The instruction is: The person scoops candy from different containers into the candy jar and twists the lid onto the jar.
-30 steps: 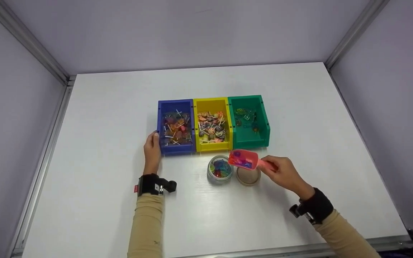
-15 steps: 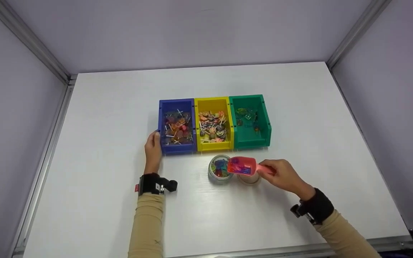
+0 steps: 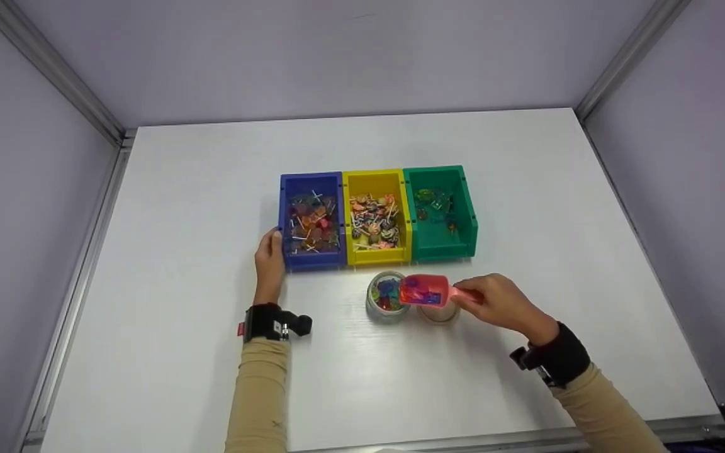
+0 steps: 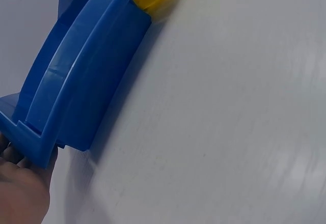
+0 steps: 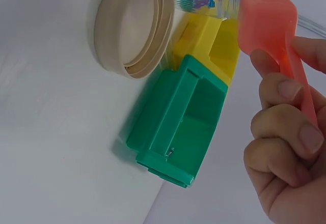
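In the head view, my right hand holds a pink scoop by its handle, thumb and fingers wrapped round it. Several purple, red and blue translucent candy-like pieces lie in the scoop. Its front lip overlaps the rim of a glass jar, which contains colourful translucent pieces. Under the scoop lies a round beige lid, partly hidden in the head view. My left hand grips the near left corner of a blue bin, as the left wrist view shows, its fingers partly hidden by the rim.
Beside the blue bin stand a yellow bin of wrapped lollipops and a green bin with a few translucent pieces, all in one row. Sticks show among the blue bin's contents. Pale walls enclose the white table at the back and sides.
Over the last second the scoop has come slightly down toward the near side, its lip now over the jar's right rim. The left hand stays at the blue bin.
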The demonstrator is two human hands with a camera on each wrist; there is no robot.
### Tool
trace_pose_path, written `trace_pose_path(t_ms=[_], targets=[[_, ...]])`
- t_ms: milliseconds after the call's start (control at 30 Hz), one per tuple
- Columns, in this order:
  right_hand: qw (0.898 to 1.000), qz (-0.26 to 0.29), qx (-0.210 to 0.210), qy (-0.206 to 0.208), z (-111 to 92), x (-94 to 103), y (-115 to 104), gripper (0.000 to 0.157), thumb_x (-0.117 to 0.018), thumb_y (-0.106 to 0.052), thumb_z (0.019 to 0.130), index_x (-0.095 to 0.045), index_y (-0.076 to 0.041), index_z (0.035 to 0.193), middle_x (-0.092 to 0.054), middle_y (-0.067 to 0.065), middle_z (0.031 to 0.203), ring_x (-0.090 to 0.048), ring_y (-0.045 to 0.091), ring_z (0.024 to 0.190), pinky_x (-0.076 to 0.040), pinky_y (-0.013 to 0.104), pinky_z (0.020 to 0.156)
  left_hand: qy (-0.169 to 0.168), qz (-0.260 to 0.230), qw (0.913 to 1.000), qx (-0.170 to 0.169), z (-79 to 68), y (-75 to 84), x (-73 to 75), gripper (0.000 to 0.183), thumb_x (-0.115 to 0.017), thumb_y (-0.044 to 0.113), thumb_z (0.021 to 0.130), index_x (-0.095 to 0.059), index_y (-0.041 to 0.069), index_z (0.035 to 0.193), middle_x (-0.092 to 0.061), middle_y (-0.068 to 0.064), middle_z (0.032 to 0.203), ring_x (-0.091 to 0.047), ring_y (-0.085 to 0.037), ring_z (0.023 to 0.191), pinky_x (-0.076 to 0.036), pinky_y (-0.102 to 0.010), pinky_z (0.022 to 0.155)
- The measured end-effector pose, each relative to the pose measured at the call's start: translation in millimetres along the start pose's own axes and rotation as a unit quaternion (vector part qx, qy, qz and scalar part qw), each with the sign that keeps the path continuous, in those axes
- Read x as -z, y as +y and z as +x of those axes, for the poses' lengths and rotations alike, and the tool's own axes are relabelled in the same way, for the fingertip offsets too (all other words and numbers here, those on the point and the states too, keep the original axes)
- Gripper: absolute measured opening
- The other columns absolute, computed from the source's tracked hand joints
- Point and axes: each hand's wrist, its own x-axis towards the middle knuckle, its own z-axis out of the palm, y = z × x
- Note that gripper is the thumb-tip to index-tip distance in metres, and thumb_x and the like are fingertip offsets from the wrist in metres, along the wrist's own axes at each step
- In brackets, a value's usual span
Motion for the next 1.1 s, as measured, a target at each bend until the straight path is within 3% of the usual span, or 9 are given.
trace_pose_path(t_ms=[233, 700, 800, 1100], targets=[[1.000, -0.015, -0.009, -0.013, 3.0, 6.5, -5.7, 0.025, -0.066, -0.021, 0.090, -0.074, 0.001, 0.098, -0.071, 0.008, 0.073, -0.050, 0.004, 0.061, -0.045, 0.016, 0.054, -0.001, -0.002, 1.0000, -0.008, -1.4, -0.2, 0.2, 0.049, -0.036, 0.029, 0.105, -0.040, -0.002, 0.143, -0.042, -0.021, 0.149, -0.036, -0.032, 0.144, -0.030, -0.043, 0.122], [0.997, -0.070, -0.004, -0.042, 13.7, 22.1, -29.9, 0.024, -0.067, -0.024, 0.090, -0.075, -0.002, 0.089, -0.069, 0.004, 0.066, -0.048, 0.004, 0.054, -0.046, 0.015, 0.053, -0.002, -0.002, 1.0000, -0.005, -0.3, -0.8, 0.1, 0.049, -0.036, 0.029, 0.106, -0.039, -0.002, 0.144, -0.043, -0.022, 0.149, -0.036, -0.033, 0.144, -0.030, -0.043, 0.122], [0.995, -0.089, -0.003, -0.043, 15.6, 23.9, -35.3, 0.025, -0.067, -0.025, 0.090, -0.075, -0.002, 0.086, -0.070, 0.005, 0.065, -0.048, 0.006, 0.054, -0.045, 0.017, 0.052, 0.001, -0.004, 1.0000, -0.001, -0.6, -0.6, -0.2, 0.049, -0.036, 0.029, 0.105, -0.040, -0.002, 0.143, -0.044, -0.022, 0.148, -0.037, -0.033, 0.143, -0.031, -0.043, 0.121], [0.991, -0.124, 0.003, -0.044, 18.2, 27.4, -46.3, 0.023, -0.067, -0.022, 0.090, -0.076, -0.002, 0.085, -0.073, 0.007, 0.069, -0.061, 0.013, 0.057, -0.055, 0.028, 0.057, 0.004, -0.003, 1.0000, -0.005, 0.0, -0.5, -1.0, 0.048, -0.037, 0.027, 0.105, -0.040, -0.003, 0.143, -0.043, -0.023, 0.148, -0.036, -0.034, 0.143, -0.030, -0.043, 0.121]])
